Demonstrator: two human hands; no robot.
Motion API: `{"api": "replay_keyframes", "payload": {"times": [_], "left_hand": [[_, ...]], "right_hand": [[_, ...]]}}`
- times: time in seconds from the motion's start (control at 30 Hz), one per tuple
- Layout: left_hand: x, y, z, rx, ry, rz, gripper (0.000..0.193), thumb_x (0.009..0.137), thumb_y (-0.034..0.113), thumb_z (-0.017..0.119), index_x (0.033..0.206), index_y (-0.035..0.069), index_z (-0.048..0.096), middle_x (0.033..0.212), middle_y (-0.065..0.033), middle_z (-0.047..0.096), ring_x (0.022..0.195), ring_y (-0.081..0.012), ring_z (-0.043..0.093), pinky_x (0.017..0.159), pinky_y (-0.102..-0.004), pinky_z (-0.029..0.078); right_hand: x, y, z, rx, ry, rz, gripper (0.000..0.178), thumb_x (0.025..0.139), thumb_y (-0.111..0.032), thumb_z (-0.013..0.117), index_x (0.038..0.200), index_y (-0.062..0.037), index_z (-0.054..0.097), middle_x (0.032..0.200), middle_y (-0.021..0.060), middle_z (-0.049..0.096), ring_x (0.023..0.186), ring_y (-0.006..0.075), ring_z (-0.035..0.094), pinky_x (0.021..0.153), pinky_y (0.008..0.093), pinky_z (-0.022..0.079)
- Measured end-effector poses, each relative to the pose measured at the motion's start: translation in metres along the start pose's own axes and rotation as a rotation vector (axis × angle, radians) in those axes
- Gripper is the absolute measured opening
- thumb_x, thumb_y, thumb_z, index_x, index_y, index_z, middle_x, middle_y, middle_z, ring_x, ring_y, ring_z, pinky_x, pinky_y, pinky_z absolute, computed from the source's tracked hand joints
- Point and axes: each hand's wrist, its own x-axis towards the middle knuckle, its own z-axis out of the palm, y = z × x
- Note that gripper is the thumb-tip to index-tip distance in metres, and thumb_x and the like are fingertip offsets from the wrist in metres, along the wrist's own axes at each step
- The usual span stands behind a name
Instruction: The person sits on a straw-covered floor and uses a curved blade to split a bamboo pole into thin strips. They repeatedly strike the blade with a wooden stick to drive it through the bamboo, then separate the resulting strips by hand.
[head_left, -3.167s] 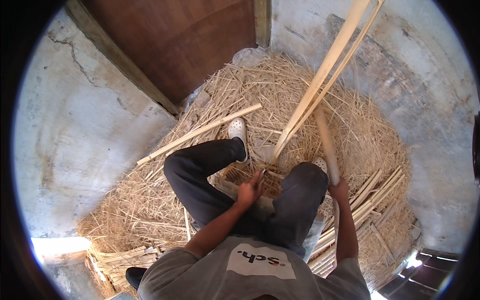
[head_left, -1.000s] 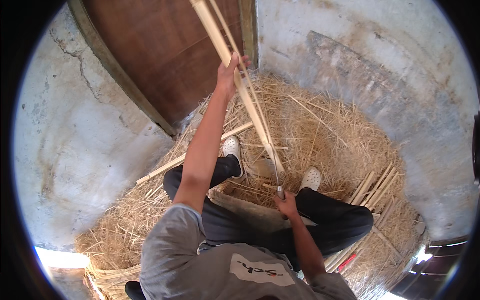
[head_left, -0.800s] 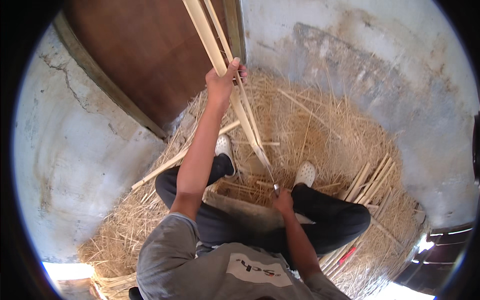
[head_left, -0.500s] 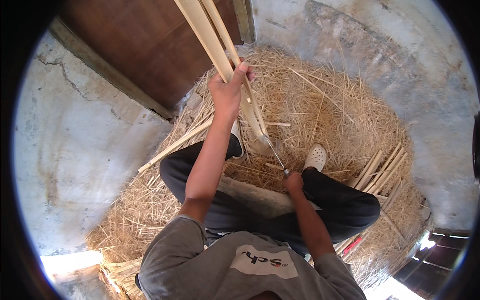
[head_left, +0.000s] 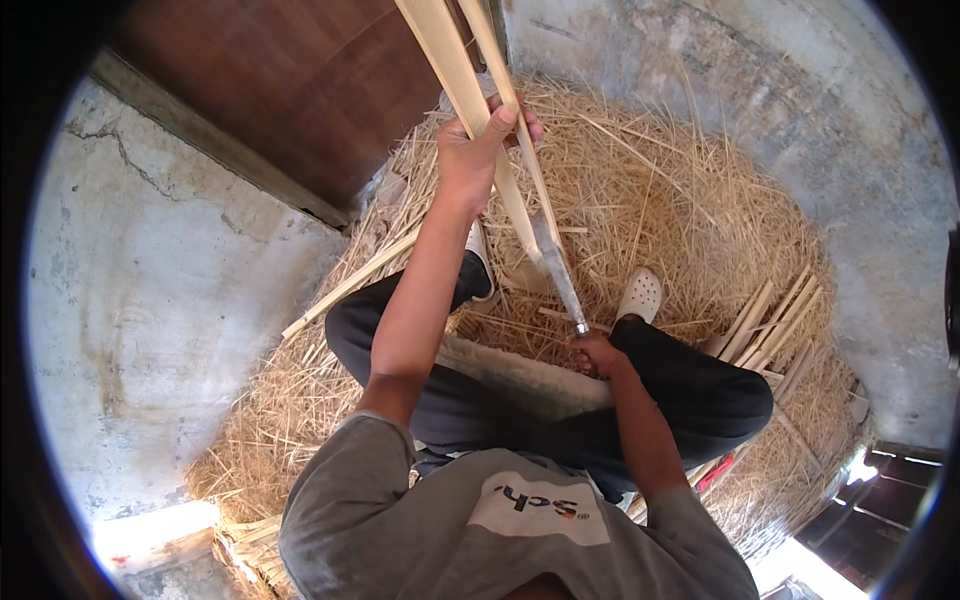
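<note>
In front of me my left hand (head_left: 475, 165) is closed round a long, pale bamboo piece split lengthwise. Its wider strip (head_left: 450, 62) lies to the left and a narrower strip (head_left: 492, 52) to the right, with a gap between them. My right hand (head_left: 597, 355), low between my knees, grips a knife by its handle, which the fingers mostly hide. The knife's grey blade (head_left: 563, 285) points up and away, flat side showing, its tip between the strips' near ends. The far ends run out of view at the top.
Straw-like shavings (head_left: 660, 200) cover the floor. Several cut strips (head_left: 770, 320) lie by my right knee, and a long strip (head_left: 350, 285) lies past my left knee. A pale block (head_left: 520, 375) sits between my legs. Worn walls (head_left: 180, 300) and a brown door panel (head_left: 280, 90) surround the spot.
The knife blade has turned from nearly edge-on to showing its flat side. The strips' near ends now stand further apart. Both hands appear slightly further right, as the view has also shifted.
</note>
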Motion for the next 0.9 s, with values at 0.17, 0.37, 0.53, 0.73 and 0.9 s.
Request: {"api": "replay_keyframes", "payload": {"times": [0.17, 0.37, 0.53, 0.73, 0.9], "left_hand": [[-0.009, 0.008, -0.021, -0.035, 0.126, 0.0, 0.028, 0.094, 0.023, 0.067, 0.102, -0.003, 0.058, 0.088, -0.0125, 0.063, 0.079, -0.0241, 0.066, 0.073, -0.0387, 0.059], [-0.015, 0.009, -0.007, -0.002, 0.197, 0.069, 0.026, 0.092, 0.021, 0.07, 0.098, -0.003, 0.061, 0.087, -0.0142, 0.067, 0.08, -0.025, 0.069, 0.073, -0.0379, 0.06], [-0.014, 0.01, 0.008, 0.022, 0.234, 0.075, 0.028, 0.091, 0.021, 0.071, 0.101, -0.004, 0.062, 0.09, -0.0165, 0.068, 0.082, -0.0252, 0.07, 0.073, -0.0374, 0.06], [0.001, 0.005, 0.006, 0.0, 0.226, 0.098, 0.03, 0.091, 0.02, 0.071, 0.103, -0.006, 0.062, 0.091, -0.0165, 0.069, 0.083, -0.0258, 0.071, 0.07, -0.0373, 0.06], [0.005, 0.037, 0.011, 0.003, 0.232, 0.125, 0.03, 0.092, 0.019, 0.07, 0.103, -0.007, 0.062, 0.091, -0.0166, 0.068, 0.081, -0.0258, 0.071, 0.069, -0.0371, 0.061]], "right_hand": [[0.007, -0.008, 0.03, -0.452, 0.378, -0.302, 0.022, 0.08, -0.018, 0.068, 0.07, -0.0009, 0.059, 0.057, 0.0109, 0.058, 0.052, 0.0231, 0.058, 0.051, 0.0389, 0.045], [0.006, -0.022, 0.063, -0.574, 0.61, -0.561, 0.025, 0.079, -0.02, 0.068, 0.069, 0.0024, 0.061, 0.058, 0.0187, 0.057, 0.056, 0.0317, 0.062, 0.057, 0.0447, 0.047], [0.036, 0.014, 0.044, -0.692, 0.622, -0.233, 0.032, 0.084, -0.027, 0.071, 0.092, 0.0024, 0.063, 0.075, 0.0167, 0.064, 0.063, 0.0303, 0.065, 0.059, 0.0446, 0.05], [0.064, 0.03, 0.018, -0.694, 0.386, 0.035, 0.047, 0.09, -0.03, 0.068, 0.118, 0.0043, 0.054, 0.097, 0.0163, 0.064, 0.071, 0.0288, 0.067, 0.059, 0.0429, 0.052], [0.072, 0.039, -0.003, -0.752, 0.121, -0.089, 0.037, 0.093, -0.029, 0.063, 0.107, 0.0055, 0.058, 0.082, 0.0163, 0.065, 0.067, 0.0265, 0.066, 0.059, 0.0417, 0.052]]}}
